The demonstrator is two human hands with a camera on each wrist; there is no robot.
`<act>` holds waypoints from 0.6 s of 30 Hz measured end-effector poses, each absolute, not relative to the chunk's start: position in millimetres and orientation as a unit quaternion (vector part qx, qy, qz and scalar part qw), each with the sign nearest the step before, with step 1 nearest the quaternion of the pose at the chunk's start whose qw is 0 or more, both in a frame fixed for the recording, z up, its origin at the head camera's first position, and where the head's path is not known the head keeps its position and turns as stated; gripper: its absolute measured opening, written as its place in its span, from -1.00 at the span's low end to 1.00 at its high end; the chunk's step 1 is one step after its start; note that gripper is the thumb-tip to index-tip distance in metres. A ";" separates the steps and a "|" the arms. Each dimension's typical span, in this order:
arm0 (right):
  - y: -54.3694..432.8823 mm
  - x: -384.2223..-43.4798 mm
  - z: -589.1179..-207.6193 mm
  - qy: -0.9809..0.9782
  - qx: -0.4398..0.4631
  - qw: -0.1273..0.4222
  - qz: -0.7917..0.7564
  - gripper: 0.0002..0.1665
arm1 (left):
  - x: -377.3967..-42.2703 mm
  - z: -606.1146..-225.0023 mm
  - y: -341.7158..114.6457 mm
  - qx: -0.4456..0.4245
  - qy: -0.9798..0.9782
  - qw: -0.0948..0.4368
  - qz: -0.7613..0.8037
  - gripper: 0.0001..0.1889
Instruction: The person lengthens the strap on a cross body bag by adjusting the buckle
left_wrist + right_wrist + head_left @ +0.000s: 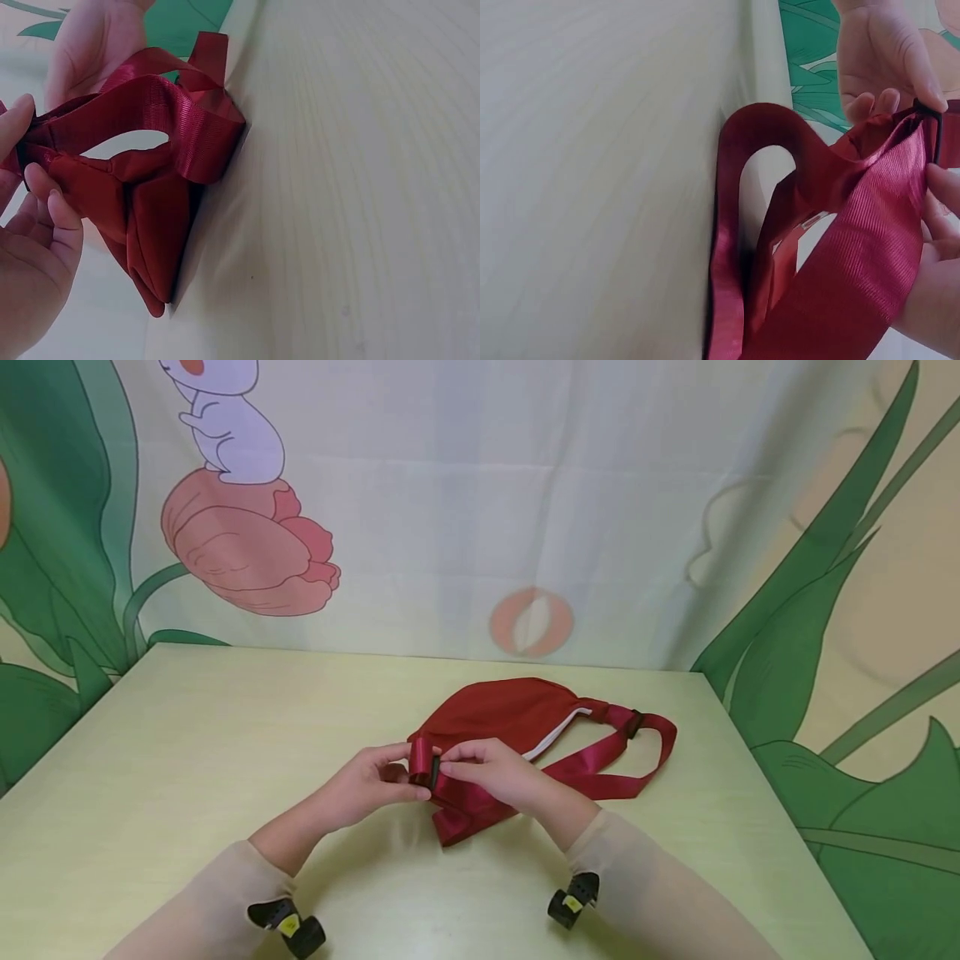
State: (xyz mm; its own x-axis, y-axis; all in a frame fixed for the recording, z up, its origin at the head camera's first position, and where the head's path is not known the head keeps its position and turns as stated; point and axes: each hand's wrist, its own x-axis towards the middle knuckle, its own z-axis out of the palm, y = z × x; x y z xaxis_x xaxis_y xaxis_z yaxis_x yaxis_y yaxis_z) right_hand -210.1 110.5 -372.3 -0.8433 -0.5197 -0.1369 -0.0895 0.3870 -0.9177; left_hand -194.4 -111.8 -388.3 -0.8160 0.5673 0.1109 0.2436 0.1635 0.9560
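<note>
A red waist bag (502, 714) with a white zip lies on the table, its wine-red webbing strap (592, 756) spreading to the right. At the bag's left end, my left hand (363, 785) holds a black slider buckle (936, 135), with the thumb on one end of its frame. A short loop of webbing (421, 760) stands up from the buckle. My right hand (498, 768) pinches the strap right beside the buckle, thumb and forefinger together. In the left wrist view, webbing (150, 101) arches from the buckle above the bag.
A second black slider (635, 723) sits on the strap at the right. The pale wooden table (225, 718) reaches back to a white curtain (450, 510) printed with plants and a rabbit. Small black cameras (288, 927) are strapped on both sleeves.
</note>
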 end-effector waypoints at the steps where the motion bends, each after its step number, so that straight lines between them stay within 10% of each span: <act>1: 111.4 -210.4 -372.7 0.809 -0.188 0.210 -0.515 -0.73 | -194.2 -388.1 -112.4 0.270 0.752 0.136 0.586 -0.49; 18: 115.8 -210.2 -368.1 0.809 -0.185 0.220 -0.512 -0.74 | -194.7 -390.4 -109.6 0.273 0.745 0.126 0.595 -0.51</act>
